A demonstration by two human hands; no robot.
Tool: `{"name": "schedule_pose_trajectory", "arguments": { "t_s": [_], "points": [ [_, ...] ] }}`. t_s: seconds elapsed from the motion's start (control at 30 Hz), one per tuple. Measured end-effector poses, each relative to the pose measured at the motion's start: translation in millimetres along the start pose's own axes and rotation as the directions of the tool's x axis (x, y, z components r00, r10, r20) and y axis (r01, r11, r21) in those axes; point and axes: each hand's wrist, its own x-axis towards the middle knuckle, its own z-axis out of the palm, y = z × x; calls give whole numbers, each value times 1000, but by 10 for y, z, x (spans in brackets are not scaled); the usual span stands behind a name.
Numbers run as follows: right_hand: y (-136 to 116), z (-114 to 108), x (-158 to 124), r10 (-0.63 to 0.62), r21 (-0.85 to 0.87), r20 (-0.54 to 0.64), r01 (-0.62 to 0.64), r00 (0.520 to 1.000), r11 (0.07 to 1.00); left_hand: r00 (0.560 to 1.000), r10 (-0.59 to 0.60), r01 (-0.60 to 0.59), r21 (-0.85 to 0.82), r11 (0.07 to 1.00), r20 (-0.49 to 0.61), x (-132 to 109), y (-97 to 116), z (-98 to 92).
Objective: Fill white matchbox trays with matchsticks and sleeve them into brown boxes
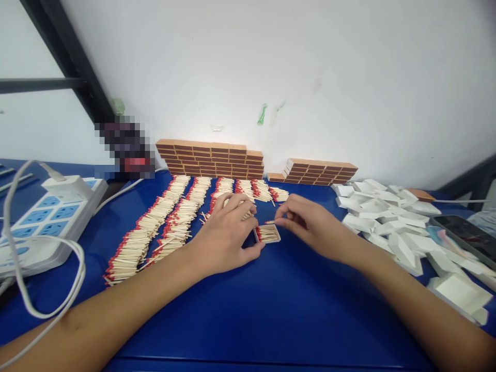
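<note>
A small white matchbox tray (276,238) lies on the blue table, with red-headed matches (267,233) inside it. My left hand (227,235) is curled at the tray's left end, thumb at the near corner and fingers at the far side, gripping it. Just above the tray's far right corner, my right hand (306,222) pinches a match between thumb and forefinger, its red head pointing left. Behind and left of my left hand, long rows of loose matches (149,225) are laid out, partly hidden by that hand.
Stacked closed matchboxes (209,160) stand against the wall, with a lower stack (321,171) to their right. Empty white trays (387,217) are heaped at the right, beside a phone (461,235). A power strip (54,222) with a white cable (79,279) occupies the left.
</note>
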Motion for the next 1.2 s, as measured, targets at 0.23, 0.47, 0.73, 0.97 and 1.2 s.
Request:
{"name": "schedule_pose_trajectory", "arguments": {
  "t_s": [0.23,0.47,0.73,0.97,1.2],
  "points": [
    [-169,51,-60,22,78,110,-31,994,996,1000,6,-6,-5,1000,4,13,3,-9],
    [-86,-14,-49,39,46,128,-45,991,998,1000,2,-2,-10,1000,14,16,10,-5],
    [-95,43,-62,16,44,151,-23,988,999,1000,23,-23,-58,998,-4,-2,-10,6],
    [-70,-13,-16,32,81,100,-40,994,996,1000,24,-24,-59,998,3,6,-12,13],
    [523,-27,87,102,-140,-243,-139,965,980,1000,24,-23,-59,998,6,9,2,-6]
  ]
}}
